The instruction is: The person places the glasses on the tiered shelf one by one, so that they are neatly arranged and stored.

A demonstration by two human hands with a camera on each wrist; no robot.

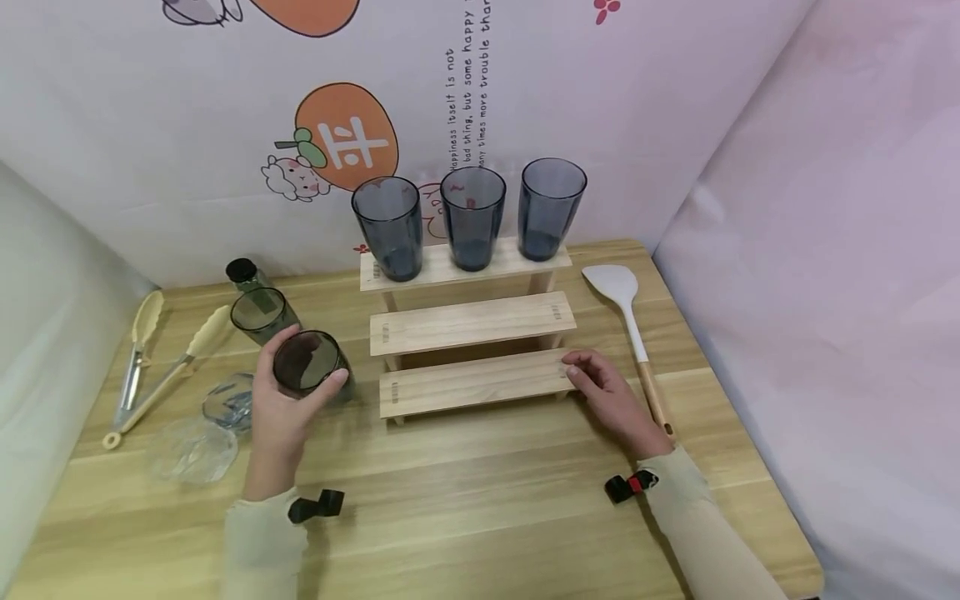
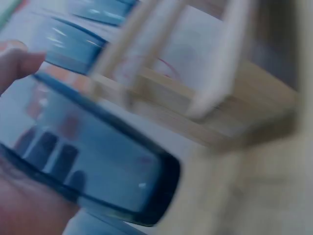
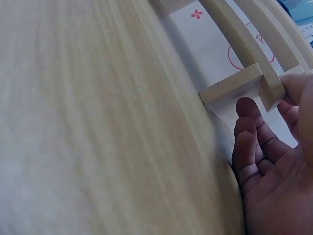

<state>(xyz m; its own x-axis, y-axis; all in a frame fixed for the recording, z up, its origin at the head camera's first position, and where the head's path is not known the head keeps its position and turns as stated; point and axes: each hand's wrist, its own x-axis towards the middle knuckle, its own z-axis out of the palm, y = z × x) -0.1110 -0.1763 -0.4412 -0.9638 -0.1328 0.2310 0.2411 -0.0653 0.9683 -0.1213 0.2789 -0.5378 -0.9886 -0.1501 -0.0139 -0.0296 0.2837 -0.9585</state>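
Note:
My left hand grips a dark tinted glass tumbler left of a three-tier wooden rack. In the left wrist view the same tumbler looks tilted, with fingers visible through its wall. My right hand holds the right end of the rack's lowest shelf. Seen from the right wrist, the thumb lies against the shelf end and the other fingers curl beneath and beside it. Three blue-grey tumblers stand on the top tier: left, middle and right.
Behind the held tumbler stands another tinted glass, near a black-capped bottle. Tongs lie spread at far left. A bluish clear glass piece and a clear one lie nearby. A white spatula lies right of the rack.

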